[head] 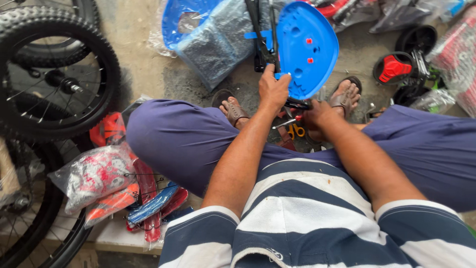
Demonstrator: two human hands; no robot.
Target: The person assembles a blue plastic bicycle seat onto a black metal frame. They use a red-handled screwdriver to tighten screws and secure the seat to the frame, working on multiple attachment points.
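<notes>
- The person sits low with knees spread, both forearms stretched forward and down between the legs.
- The left hand [273, 89] is closed on the lower edge of a blue plastic seat [307, 47], knuckles up, thumb side against a black metal frame [263, 39] that runs up beside it.
- The seat stands tilted on edge over the concrete floor [134, 30], between the two sandalled feet [234, 110], its underside with small red plugs facing the person.
- The right hand [317, 115] sits lower, just beside the left one, curled at the seat's bottom edge; I cannot tell what it grips, as its fingers are hidden.
- Orange-handled pliers [296, 131] lie on the floor beneath the hands.
- A bicycle wheel [54, 74] stands off to the left, with bagged red and blue parts [99, 173] near the left knee.
</notes>
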